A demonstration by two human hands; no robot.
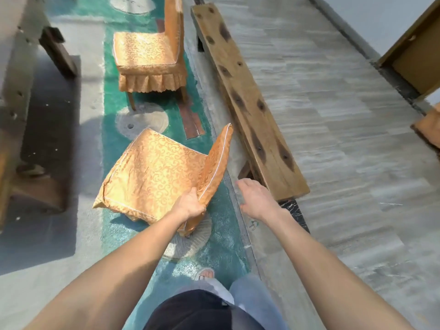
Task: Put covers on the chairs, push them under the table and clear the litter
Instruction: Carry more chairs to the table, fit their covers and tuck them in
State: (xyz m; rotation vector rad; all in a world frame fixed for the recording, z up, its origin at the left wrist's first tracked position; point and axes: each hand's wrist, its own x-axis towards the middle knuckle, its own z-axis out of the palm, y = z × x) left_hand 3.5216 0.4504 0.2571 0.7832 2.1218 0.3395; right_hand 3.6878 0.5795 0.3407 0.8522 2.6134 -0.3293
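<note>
A chair in a gold patterned cover (pixel 154 172) stands just in front of me on the green carpet, seen from above. My left hand (pixel 190 203) grips the top edge of its backrest. To the right of the backrest my right hand (pixel 257 198) hovers with fingers apart, holding nothing. Farther ahead a second gold-covered chair (pixel 147 55) with a pleated skirt stands upright on the same carpet. On the far left, part of a grey table top (pixel 14 67) shows, with a dark wooden base under it.
A long knotted wooden bench (pixel 247 98) runs along the right of the chairs. Beyond it lies a pale tiled floor (pixel 345 115). A wooden door frame (pixel 414 58) and a covered chair's corner (pixel 428 129) are at the right edge. Small white specks (pixel 35 153) dot the shaded floor at the left.
</note>
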